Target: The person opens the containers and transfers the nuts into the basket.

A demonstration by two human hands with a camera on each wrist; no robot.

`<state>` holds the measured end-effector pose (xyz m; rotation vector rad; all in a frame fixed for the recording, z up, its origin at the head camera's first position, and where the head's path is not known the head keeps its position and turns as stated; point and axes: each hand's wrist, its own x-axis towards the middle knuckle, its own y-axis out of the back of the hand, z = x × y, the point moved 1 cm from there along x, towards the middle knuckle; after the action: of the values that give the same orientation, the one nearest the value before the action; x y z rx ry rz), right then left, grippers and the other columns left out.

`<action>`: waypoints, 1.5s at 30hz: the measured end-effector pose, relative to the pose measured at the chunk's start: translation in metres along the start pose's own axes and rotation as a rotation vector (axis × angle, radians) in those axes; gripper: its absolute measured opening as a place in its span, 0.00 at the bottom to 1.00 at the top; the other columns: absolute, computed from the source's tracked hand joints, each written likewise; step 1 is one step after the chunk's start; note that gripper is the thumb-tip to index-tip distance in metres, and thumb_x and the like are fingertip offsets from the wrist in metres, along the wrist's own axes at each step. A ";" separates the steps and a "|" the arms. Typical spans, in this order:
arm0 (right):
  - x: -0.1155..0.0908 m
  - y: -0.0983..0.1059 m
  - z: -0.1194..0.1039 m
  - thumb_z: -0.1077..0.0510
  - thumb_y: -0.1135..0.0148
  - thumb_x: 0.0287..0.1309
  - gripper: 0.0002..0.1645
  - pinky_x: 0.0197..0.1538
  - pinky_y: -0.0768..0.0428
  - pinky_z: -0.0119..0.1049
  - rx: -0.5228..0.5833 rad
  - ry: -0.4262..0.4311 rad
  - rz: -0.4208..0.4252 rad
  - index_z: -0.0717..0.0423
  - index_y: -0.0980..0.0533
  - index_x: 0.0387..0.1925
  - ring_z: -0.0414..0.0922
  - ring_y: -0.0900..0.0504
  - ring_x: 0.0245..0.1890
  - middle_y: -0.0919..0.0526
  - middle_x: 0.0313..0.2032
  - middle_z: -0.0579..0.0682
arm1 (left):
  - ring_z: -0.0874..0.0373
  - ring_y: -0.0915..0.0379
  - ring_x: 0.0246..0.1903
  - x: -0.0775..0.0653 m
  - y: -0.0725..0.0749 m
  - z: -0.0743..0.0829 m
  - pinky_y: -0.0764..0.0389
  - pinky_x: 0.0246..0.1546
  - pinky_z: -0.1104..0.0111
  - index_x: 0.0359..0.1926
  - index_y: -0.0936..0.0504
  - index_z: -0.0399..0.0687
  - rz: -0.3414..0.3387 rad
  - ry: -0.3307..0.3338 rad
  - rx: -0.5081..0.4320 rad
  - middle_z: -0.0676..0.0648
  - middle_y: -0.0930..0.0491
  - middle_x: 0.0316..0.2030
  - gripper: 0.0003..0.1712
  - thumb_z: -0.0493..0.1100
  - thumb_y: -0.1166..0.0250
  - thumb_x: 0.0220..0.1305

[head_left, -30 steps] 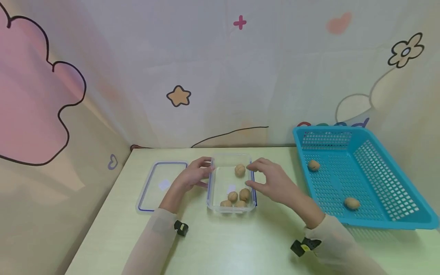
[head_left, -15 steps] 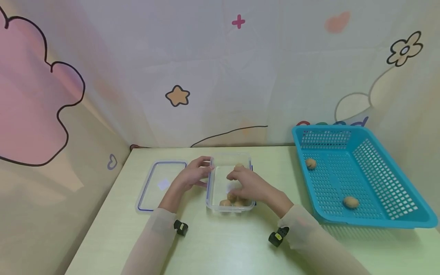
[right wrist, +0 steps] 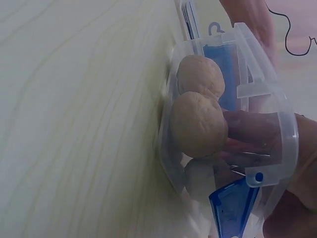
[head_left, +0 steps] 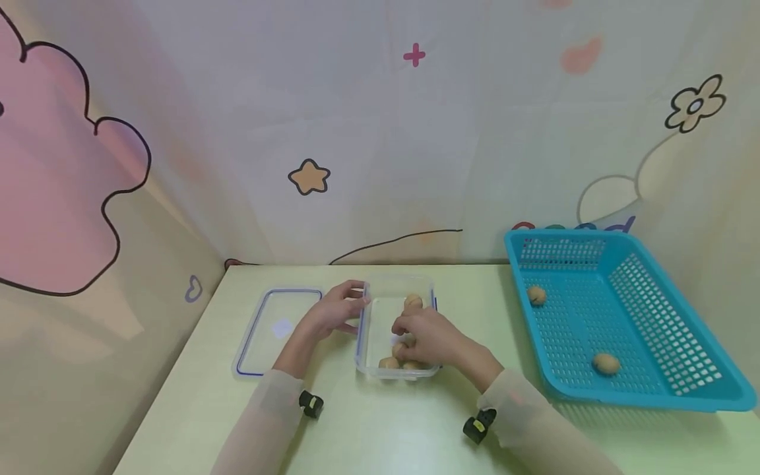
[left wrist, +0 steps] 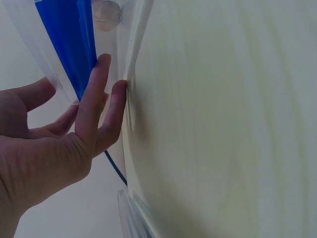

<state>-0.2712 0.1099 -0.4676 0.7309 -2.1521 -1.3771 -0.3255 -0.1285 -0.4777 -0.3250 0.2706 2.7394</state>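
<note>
A clear plastic box (head_left: 369, 369) with blue clips and several walnuts (head_left: 388, 363) in it stands on the table. At its left wall my left hand (head_left: 335, 310) rests with fingers nearly straight; in the left wrist view its fingertips touch the side by a blue clip (left wrist: 69, 39). My right hand (head_left: 430, 335) reaches in over the right wall, fingers bent down among the walnuts near the front. A single walnut (head_left: 413, 301) lies just beyond its knuckles. Seen from the right wrist, two walnuts (right wrist: 198, 124) press near the wall and partly hide the fingers; I cannot tell whether they pinch one.
On the left lies the box's clear lid (head_left: 252, 336) with a blue seal. A blue perforated basket (head_left: 582, 330) stands on the right, holding two walnuts (head_left: 606, 363). A printed curtain (head_left: 380, 165) hangs behind the table.
My right hand has moved left from beside the box's right wall into the box, over the walnuts. The left hand stays at the left wall. The head view has tipped slightly upward.
</note>
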 end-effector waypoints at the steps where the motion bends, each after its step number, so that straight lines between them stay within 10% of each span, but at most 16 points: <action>1: 0.000 -0.001 0.000 0.53 0.23 0.59 0.16 0.45 0.19 0.41 -0.010 0.005 0.003 0.56 0.14 0.46 0.42 0.24 0.37 0.14 0.41 0.47 | 0.31 0.26 0.65 0.000 0.000 0.000 0.10 0.47 0.47 0.78 0.36 0.41 0.000 0.000 0.000 0.33 0.32 0.70 0.32 0.41 0.40 0.80; 16: 0.001 -0.006 -0.001 0.53 0.25 0.59 0.03 0.43 0.27 0.40 -0.074 0.021 0.012 0.47 0.13 0.33 0.37 0.28 0.29 0.18 0.28 0.38 | 0.31 0.26 0.65 0.000 0.000 -0.002 0.10 0.45 0.47 0.77 0.36 0.41 0.000 -0.001 0.013 0.33 0.31 0.70 0.31 0.42 0.39 0.80; 45: -0.009 -0.004 -0.005 0.61 0.24 0.62 0.07 0.42 0.15 0.33 -0.037 0.114 0.177 0.55 0.16 0.41 0.42 0.18 0.37 0.17 0.38 0.45 | 0.31 0.25 0.64 0.000 -0.001 -0.004 0.10 0.45 0.48 0.78 0.36 0.42 0.004 -0.008 -0.005 0.34 0.33 0.70 0.31 0.41 0.40 0.80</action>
<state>-0.2609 0.1110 -0.4705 0.5747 -2.0436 -1.2500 -0.3244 -0.1287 -0.4815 -0.3154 0.2629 2.7446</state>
